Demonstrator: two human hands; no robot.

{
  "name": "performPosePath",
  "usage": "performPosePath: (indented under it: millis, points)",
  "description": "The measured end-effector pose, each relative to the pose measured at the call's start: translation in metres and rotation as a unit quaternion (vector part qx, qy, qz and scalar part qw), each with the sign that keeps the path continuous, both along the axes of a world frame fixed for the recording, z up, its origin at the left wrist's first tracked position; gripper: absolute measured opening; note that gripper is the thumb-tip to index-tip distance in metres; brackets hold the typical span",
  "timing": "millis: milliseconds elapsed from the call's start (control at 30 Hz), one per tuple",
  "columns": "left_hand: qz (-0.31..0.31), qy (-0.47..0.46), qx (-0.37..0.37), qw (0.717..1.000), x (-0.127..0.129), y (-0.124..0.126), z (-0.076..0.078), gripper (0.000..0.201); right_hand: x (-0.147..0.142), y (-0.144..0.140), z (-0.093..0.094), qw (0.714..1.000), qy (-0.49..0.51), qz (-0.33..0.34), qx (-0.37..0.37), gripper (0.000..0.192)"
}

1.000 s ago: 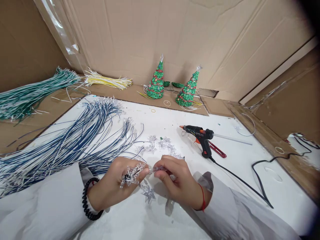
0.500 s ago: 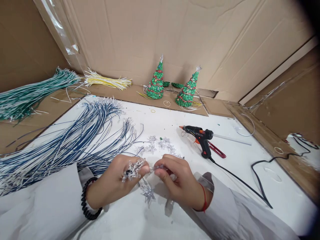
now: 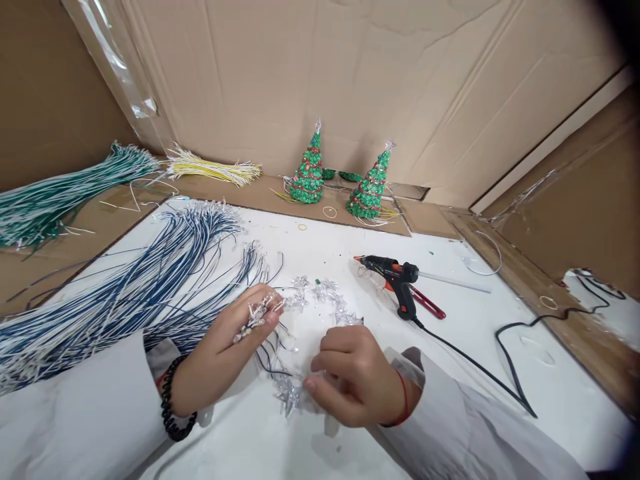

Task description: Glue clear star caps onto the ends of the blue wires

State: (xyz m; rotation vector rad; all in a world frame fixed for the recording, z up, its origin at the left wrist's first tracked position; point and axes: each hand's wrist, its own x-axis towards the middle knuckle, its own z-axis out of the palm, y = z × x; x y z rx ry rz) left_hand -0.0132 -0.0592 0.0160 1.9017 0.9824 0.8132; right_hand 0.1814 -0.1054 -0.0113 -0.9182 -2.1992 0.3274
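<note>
Drawn apart since half a second ago, after nearly meeting fingertip to fingertip: left hand higher and further left, right hand slightly lower and further right. Clutched in the left hand, a bunch of clear bulbs, tips poking out above the thumb. Loosely curled, the right hand's fingers, with a blurred clear patch beside them; impossible to tell whether gripping anything. Just left of those fingers, low on the white counter, a clear star. Beyond the hands, lying on the counter, a cluster of more clear stars.

Spread across the left side, a large sheaf of blue and white wires. To the right, a black glue gun on its side, orange nozzle pointing left, cord trailing toward the right edge, red-handled tool partly beneath. At the back, on cardboard, two small green Christmas trees with red garlands and clear star tops; further left, a yellow and white bundle, then a green and white bundle.
</note>
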Motion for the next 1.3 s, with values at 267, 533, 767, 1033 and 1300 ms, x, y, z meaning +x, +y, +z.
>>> performPosePath:
  millis: [267, 533, 767, 1033, 1300]
  points:
    - [-0.053, 0.07, 0.039, 0.995, -0.001, 0.004, -0.005, 0.024, 0.024, 0.019, 0.003, 0.975, -0.002, -0.216, -0.059, 0.01]
    - [0.075, -0.045, -0.013, 0.996, -0.002, 0.003, -0.01, 0.031, 0.001, 0.021, 0.002, 0.988, -0.06, -0.141, -0.033, 0.024]
    - [0.114, -0.098, -0.051, 0.987, -0.002, 0.002, -0.01, 0.031, -0.022, 0.043, 0.007, 0.983, -0.156, -0.099, -0.013, 0.03]
    - [0.099, -0.091, -0.055, 0.989, -0.003, 0.002, -0.012, 0.032, -0.025, 0.054, -0.001, 0.988, -0.127, -0.08, -0.015, 0.009]
    - [0.092, -0.05, -0.011, 0.994, -0.002, 0.005, -0.006, 0.031, -0.024, 0.048, 0.0, 0.97, 0.139, -0.103, -0.17, 0.009]
